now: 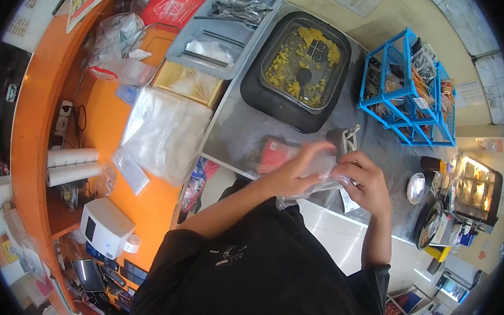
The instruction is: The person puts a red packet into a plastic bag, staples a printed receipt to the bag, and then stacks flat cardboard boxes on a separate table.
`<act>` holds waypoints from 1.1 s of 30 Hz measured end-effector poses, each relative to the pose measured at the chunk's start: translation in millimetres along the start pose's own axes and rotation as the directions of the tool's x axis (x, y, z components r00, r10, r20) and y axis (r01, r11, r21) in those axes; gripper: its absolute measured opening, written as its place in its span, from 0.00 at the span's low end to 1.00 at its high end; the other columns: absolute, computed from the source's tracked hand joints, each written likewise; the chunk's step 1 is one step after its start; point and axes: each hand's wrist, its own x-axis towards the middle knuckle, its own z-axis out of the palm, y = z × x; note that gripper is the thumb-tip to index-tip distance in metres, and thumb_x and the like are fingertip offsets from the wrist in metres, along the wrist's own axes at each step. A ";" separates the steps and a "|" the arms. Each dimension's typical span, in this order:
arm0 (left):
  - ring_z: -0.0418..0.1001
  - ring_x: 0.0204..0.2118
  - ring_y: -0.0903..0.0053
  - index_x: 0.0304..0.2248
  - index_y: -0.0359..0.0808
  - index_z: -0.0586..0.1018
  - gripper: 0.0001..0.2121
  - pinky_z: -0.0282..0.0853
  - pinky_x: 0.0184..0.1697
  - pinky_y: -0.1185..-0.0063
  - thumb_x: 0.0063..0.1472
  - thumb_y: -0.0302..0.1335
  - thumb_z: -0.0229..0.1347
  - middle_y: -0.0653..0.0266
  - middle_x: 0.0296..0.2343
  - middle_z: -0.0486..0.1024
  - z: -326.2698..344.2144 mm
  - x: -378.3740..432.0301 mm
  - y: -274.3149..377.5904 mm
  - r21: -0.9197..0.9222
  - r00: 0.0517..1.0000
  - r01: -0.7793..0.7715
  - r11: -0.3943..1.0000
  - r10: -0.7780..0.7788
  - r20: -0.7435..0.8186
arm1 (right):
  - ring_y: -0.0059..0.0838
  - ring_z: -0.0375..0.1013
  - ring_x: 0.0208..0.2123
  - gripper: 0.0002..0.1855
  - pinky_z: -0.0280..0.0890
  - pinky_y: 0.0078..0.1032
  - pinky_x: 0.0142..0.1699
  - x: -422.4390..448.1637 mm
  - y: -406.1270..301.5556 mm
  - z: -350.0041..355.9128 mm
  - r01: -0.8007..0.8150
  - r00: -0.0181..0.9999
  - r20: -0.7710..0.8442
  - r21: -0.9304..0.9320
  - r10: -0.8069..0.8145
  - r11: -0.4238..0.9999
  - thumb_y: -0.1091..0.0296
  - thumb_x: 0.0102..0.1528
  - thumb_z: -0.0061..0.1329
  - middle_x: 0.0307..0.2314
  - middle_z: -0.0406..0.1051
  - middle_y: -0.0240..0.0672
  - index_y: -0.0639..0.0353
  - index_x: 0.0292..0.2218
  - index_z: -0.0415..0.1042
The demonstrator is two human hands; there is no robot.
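Observation:
A clear plastic bag with a red packet inside or beneath its left end lies across the near edge of the metal counter. My right hand pinches the bag's right end between thumb and fingers. Over the bag's middle is my left hand, blurred, fingers spread; whether it grips the plastic cannot be made out. A paper slip bearing writing hangs below my right hand. Just beyond the hands stands a grey container with light-coloured sticks or handles in it.
Beyond the bag sits a black square pan with crumbly yellow food. Blue plastic racks with packets stand at right. Leftward are a grey-blue tray, stacked clear bags on the orange counter, and a white printer-like device.

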 end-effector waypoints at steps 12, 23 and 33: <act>0.73 0.26 0.67 0.37 0.30 0.74 0.15 0.64 0.31 0.73 0.64 0.37 0.51 0.56 0.23 0.74 67.8 1.0 -66.8 0.096 0.954 0.166 0.981 -0.184 0.236 | 0.38 0.61 0.57 0.35 0.53 0.35 0.62 -23.9 107.1 216.6 -0.242 0.946 -0.089 0.448 0.313 0.860 0.70 0.48 0.58 0.54 0.60 0.42 0.62 0.56 0.61; 0.33 0.68 0.55 0.64 0.30 0.45 0.58 0.28 0.66 0.54 0.44 0.48 0.68 0.47 0.65 0.39 -135.4 -50.7 -32.4 0.666 0.909 0.100 0.739 -0.340 0.241 | 0.42 0.61 0.56 0.32 0.52 0.36 0.62 11.6 131.2 243.1 -0.260 0.929 -0.098 0.515 0.358 0.817 0.68 0.47 0.57 0.51 0.62 0.44 0.63 0.53 0.64; 0.47 0.66 0.59 0.56 0.30 0.64 0.37 0.34 0.68 0.57 0.52 0.45 0.58 0.53 0.58 0.59 -68.3 -71.0 -149.7 0.843 0.982 -0.111 0.527 -0.072 0.175 | 0.45 0.61 0.55 0.30 0.52 0.36 0.62 16.1 130.0 262.3 -0.106 0.976 -0.175 0.134 0.128 0.985 0.66 0.46 0.56 0.49 0.64 0.47 0.65 0.51 0.67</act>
